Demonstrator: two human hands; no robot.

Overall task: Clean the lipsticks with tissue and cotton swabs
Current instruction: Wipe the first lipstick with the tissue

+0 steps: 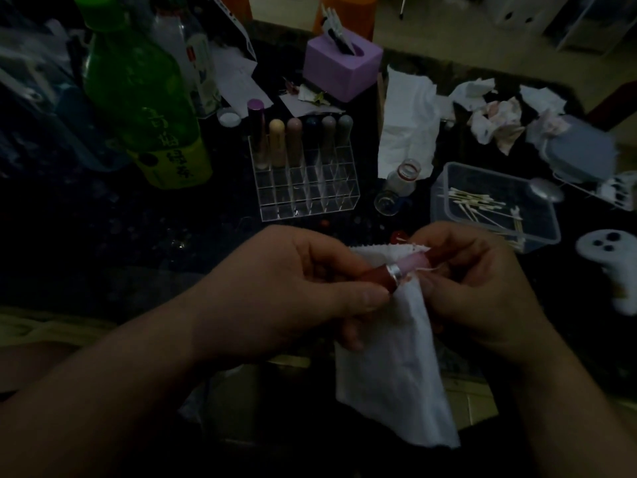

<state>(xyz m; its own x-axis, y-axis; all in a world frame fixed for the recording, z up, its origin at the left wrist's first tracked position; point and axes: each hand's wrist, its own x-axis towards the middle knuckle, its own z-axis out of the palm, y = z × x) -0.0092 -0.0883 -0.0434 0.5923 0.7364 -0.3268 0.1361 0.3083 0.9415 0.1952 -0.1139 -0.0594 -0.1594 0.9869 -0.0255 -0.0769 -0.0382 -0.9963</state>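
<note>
My left hand [296,288] grips the red base of an open lipstick [396,272] with a silver ring and a pink tip. My right hand [482,284] pinches a white tissue [389,360] against the lipstick's tip; a thin cotton swab stick seems to poke out by its fingers. The tissue hangs down below both hands. Behind them stands a clear acrylic lipstick rack [306,191] with several capped lipsticks [296,139] in its back row. A clear box of cotton swabs [496,205] sits to the right.
A green bottle [144,98] stands at the left. A purple tissue box [341,67] is behind the rack, a sheet of white tissue [406,125] beside it. Used crumpled tissues [496,122] lie at the back right. A small glass bottle [400,184] lies near the swab box.
</note>
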